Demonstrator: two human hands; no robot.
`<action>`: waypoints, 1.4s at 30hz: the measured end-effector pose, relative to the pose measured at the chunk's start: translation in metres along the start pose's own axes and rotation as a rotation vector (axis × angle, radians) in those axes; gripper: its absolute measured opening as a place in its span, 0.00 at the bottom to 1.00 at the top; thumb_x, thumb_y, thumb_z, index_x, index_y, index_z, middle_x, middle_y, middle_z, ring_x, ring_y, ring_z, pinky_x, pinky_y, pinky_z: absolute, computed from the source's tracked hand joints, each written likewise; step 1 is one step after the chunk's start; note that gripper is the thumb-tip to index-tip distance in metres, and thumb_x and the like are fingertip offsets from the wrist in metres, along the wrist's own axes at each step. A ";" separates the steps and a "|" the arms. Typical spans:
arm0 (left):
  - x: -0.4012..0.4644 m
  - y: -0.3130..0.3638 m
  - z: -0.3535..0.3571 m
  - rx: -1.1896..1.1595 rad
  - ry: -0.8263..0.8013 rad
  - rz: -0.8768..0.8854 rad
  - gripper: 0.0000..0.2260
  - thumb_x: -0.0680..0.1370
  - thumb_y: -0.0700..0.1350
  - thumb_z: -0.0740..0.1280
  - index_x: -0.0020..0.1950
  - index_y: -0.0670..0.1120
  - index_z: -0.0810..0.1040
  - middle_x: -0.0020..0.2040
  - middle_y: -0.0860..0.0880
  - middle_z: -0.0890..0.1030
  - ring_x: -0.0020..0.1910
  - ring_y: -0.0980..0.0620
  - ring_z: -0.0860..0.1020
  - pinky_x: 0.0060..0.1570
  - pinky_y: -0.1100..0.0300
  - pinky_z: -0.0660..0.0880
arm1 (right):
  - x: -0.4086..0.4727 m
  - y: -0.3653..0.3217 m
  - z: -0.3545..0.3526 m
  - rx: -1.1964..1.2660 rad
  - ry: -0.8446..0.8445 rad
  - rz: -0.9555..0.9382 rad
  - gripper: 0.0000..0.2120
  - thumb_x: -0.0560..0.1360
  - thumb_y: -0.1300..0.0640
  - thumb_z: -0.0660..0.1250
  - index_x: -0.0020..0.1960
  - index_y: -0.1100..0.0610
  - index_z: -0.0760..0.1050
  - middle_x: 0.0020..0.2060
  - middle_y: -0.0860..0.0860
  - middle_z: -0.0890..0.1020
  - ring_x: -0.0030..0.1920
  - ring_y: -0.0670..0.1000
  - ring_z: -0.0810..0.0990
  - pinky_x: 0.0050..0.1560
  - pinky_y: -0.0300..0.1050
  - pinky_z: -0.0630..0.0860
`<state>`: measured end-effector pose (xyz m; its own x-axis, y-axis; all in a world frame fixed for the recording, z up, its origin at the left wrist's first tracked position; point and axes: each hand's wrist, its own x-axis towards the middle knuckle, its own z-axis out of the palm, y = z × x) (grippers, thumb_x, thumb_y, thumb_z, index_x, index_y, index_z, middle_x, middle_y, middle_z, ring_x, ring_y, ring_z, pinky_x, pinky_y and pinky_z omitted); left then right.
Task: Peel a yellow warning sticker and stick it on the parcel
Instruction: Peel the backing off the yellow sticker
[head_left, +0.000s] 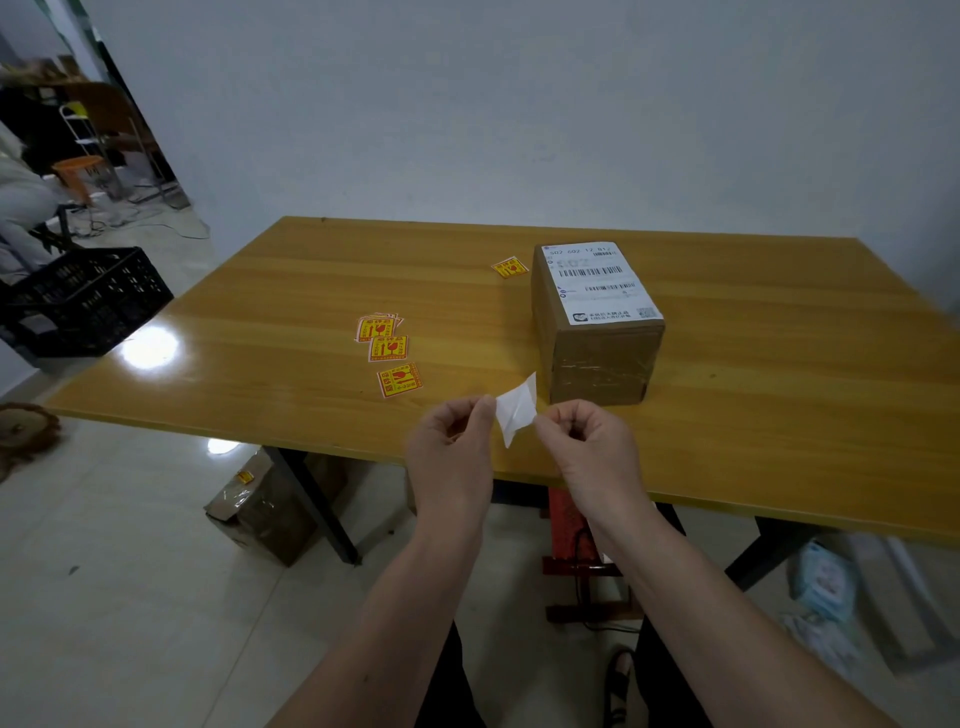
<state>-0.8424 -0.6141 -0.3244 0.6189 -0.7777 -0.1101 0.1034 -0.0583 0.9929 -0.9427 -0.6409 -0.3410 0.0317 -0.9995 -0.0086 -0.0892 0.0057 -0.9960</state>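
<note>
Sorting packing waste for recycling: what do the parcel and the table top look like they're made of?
The parcel looks like brown corrugated cardboard, matte, with glossy clear tape across its front face and a white printed paper label on top. The table top shows yellow wood grain under a shiny finish that mirrors a lamp; probably laminate or varnished board, hard to say which.
</note>
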 end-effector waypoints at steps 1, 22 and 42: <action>0.000 0.000 0.000 0.007 0.003 0.000 0.04 0.75 0.43 0.68 0.41 0.48 0.81 0.36 0.55 0.80 0.32 0.65 0.76 0.29 0.75 0.71 | 0.001 0.001 0.000 0.001 0.005 0.003 0.08 0.72 0.62 0.66 0.35 0.59 0.73 0.29 0.50 0.70 0.32 0.46 0.67 0.39 0.37 0.72; 0.014 -0.003 -0.005 -0.056 0.105 -0.039 0.03 0.75 0.43 0.68 0.43 0.45 0.81 0.38 0.53 0.80 0.38 0.59 0.75 0.36 0.67 0.69 | 0.012 0.015 -0.005 0.007 0.030 0.037 0.11 0.72 0.63 0.66 0.32 0.56 0.71 0.28 0.50 0.69 0.31 0.48 0.67 0.46 0.41 0.74; 0.038 -0.011 -0.022 -0.117 0.227 0.000 0.04 0.76 0.42 0.67 0.47 0.45 0.82 0.40 0.54 0.80 0.38 0.62 0.77 0.31 0.76 0.72 | 0.037 0.028 0.000 -0.062 0.083 0.081 0.08 0.72 0.63 0.67 0.34 0.59 0.73 0.30 0.51 0.71 0.32 0.46 0.68 0.37 0.36 0.68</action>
<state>-0.8033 -0.6293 -0.3400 0.7764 -0.6166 -0.1307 0.1846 0.0242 0.9825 -0.9435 -0.6777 -0.3696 -0.0606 -0.9951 -0.0787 -0.1500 0.0870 -0.9849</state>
